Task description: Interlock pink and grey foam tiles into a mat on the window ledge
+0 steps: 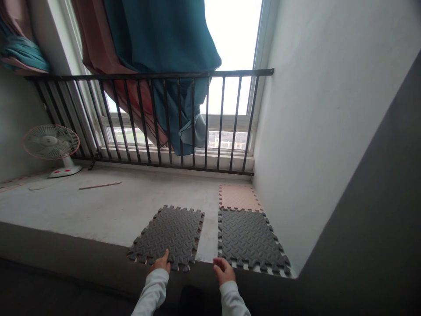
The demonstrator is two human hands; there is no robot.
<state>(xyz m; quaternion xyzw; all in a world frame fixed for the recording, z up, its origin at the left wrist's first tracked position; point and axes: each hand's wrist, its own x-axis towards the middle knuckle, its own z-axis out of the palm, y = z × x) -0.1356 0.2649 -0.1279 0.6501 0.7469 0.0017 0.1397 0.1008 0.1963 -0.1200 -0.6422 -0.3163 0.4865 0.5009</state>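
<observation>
Two dark grey interlocking foam mats lie on the concrete floor. My left hand (161, 263) rests on the near edge of the loose left mat (169, 235), fingers pressing on it. Beside it, my right hand (222, 268) hovers with curled fingers just off the near left corner of the right mat (248, 239). That mat lies against the wall and is joined at its far edge to a tan foam mat (237, 196). A strip of bare floor separates the two grey mats.
A black metal railing (154, 118) runs along the window, with teal and pink curtains (158, 52) hanging over it. A small white fan (52, 147) stands far left, a thin stick (100, 185) near it. A white wall (315, 131) closes the right side.
</observation>
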